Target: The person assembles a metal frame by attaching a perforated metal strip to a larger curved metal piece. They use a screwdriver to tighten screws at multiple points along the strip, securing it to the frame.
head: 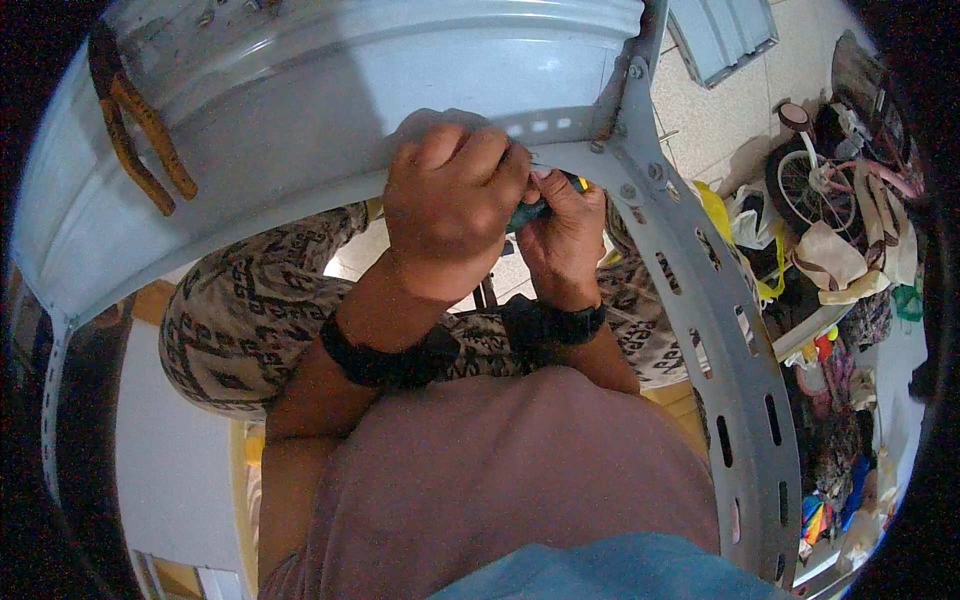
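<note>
My left hand [454,206] is curled at the edge of a grey metal shelf panel [480,82], its back to the camera; what lies inside its fingers is hidden. Close beside it on the right, my right hand [562,225] grips a dark green object [527,215], mostly covered by the fingers, with its thumb against the panel's lip. A slotted metal angle post [720,352] joins the panel's corner with bolts [628,190], just right of my right hand. Pliers with worn orange-brown handles [150,142] lie on the panel at the left.
Another metal panel [724,34] lies on the tiled floor at the upper right. A child's bicycle [817,184], plastic bags [750,217] and piled cloth stand beyond the post. A second slotted post [51,405] runs down the far left, near a pale box-like surface [176,450].
</note>
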The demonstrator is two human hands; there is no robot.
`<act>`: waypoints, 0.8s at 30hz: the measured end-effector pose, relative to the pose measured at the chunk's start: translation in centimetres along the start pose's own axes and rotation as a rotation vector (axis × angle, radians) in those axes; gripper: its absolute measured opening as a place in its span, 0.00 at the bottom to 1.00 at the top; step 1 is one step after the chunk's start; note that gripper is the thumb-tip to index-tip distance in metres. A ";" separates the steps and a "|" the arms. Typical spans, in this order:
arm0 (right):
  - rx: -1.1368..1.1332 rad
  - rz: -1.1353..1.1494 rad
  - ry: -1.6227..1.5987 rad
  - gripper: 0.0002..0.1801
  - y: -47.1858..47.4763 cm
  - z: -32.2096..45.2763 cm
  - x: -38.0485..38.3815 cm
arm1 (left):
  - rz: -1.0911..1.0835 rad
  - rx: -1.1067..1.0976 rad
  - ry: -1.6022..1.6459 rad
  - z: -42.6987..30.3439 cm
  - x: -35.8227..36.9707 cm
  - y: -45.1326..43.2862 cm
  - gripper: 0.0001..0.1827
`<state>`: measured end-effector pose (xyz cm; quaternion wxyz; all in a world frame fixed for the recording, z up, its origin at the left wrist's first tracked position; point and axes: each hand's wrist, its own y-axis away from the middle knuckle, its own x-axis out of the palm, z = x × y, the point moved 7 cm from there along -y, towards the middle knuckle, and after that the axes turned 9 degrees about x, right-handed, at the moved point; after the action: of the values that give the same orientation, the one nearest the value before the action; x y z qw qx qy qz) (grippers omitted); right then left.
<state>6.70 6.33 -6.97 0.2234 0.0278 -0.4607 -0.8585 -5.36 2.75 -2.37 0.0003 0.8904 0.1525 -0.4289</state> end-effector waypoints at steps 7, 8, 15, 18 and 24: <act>0.176 0.027 -0.462 0.09 0.3 -0.4 0.6 | 0.008 0.075 -0.101 -0.6 0.2 0.3 0.13; 0.189 -0.013 -0.430 0.08 0.4 -0.4 0.4 | 0.009 0.081 -0.110 -0.6 0.3 0.3 0.13; 0.216 0.064 -0.461 0.08 0.7 0.2 0.6 | -0.005 0.138 -0.055 -0.5 0.2 0.1 0.12; 0.141 0.028 -0.340 0.08 1.0 0.9 0.0 | 0.057 0.138 0.013 -0.3 0.3 0.0 0.11; 0.186 0.062 -0.432 0.06 1.3 0.6 0.3 | 0.026 0.207 0.024 -0.5 -0.2 -0.6 0.09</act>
<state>6.72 6.07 -5.51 0.1424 -0.1504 -0.5758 -0.7910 -5.27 3.35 -1.84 -0.0879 0.8925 0.0958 -0.4318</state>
